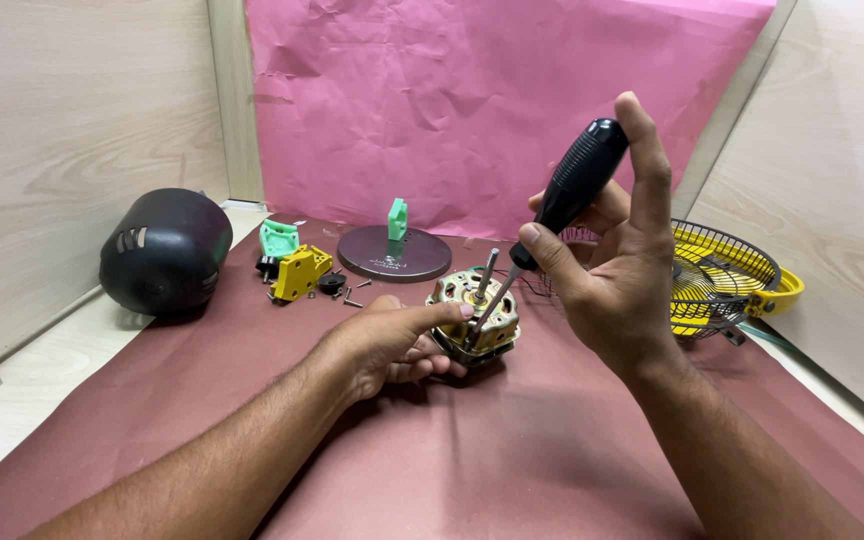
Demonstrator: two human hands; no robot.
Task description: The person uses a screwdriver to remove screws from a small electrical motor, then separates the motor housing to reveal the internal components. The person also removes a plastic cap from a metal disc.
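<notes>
Left hand clamps the fan motor; right hand grips the screwdriver; keep its tip seated square, I'd judge.

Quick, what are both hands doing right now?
Left hand: closed around the fan motor, steadying it.
Right hand: closed on the black-handled screwdriver, tip at the motor.

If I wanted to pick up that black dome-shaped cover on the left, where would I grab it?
Probably from above, with the fingers spread over the rounded top of the black cover. It rests on the table with its slotted end facing right, and its smooth dome offers no handle, so a wide two-sided grip would suit.
</notes>
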